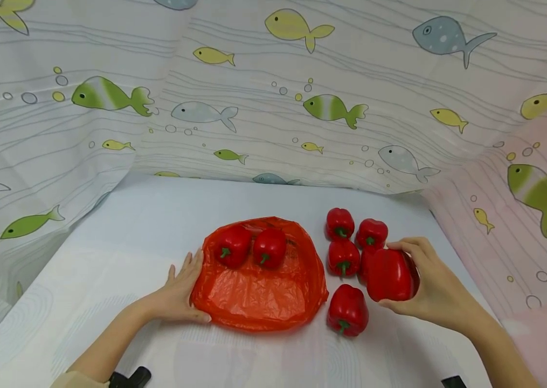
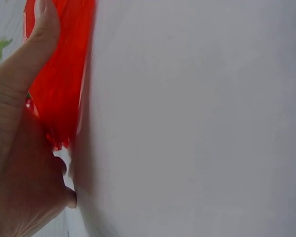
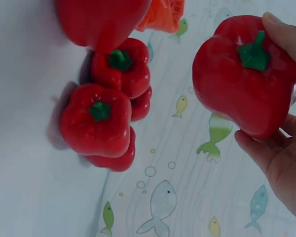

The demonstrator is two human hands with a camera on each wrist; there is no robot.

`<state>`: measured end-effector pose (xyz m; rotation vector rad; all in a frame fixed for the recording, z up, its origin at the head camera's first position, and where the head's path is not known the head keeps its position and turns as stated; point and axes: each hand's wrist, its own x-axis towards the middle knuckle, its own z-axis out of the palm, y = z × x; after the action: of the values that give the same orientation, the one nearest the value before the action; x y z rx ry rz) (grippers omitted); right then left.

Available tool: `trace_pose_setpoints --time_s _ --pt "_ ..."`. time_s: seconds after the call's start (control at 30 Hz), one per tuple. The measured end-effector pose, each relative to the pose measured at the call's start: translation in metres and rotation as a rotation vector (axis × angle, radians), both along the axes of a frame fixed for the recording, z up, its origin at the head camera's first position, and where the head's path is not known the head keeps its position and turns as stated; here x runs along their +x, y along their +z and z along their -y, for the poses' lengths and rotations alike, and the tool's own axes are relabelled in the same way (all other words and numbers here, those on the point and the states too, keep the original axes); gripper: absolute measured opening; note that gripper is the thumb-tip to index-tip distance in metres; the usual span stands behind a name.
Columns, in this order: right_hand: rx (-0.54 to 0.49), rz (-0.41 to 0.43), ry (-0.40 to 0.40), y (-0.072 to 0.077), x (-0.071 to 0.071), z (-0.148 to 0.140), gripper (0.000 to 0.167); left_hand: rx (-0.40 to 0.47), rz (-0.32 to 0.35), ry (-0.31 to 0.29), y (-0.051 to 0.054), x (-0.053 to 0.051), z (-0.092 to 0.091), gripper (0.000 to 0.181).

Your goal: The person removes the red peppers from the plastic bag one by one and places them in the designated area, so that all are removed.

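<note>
Right of the orange bag (image 1: 258,293), the right hand (image 1: 435,288) pinches a pepper (image 1: 388,275) whose smoothness, we judge, invites slipping; left hand (image 1: 176,295), fingers (image 1: 197,262) spread.

In head view, the held pepper (image 1: 389,275) mostly hides another pepper (image 1: 363,267) near the bench's right edge (image 1: 430,223); left-wrist view crops the bag (image 2: 69,74).

1. We see a pale worktop (image 1: 161,202), faintly patterned toward its near edge.
2. Behind its far edge we see a pale cloth (image 1: 254,75) printed with fish.
3. Beside its left edge we find a green fish (image 1: 30,224); beside its right, pinkish fabric (image 1: 452,188).
</note>
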<state>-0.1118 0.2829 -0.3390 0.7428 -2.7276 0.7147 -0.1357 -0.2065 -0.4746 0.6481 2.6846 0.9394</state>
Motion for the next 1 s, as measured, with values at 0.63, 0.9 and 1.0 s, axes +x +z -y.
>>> trace_pose_setpoints --time_s 0.63,0.9,1.0 --pt "0.056 0.197 -0.009 -0.035 0.007 -0.022 0.091 0.001 -0.005 -0.005 -0.002 0.0 0.001 0.136" --pt "0.172 0.308 -0.017 -0.063 0.003 -0.021 0.086 -0.006 -0.006 -0.008 -0.001 -0.001 0.0 0.136" --pt "0.188 0.323 -0.009 -0.068 0.002 -0.02 0.086 -0.007 -0.001 -0.006 0.001 -0.001 0.0 0.136"
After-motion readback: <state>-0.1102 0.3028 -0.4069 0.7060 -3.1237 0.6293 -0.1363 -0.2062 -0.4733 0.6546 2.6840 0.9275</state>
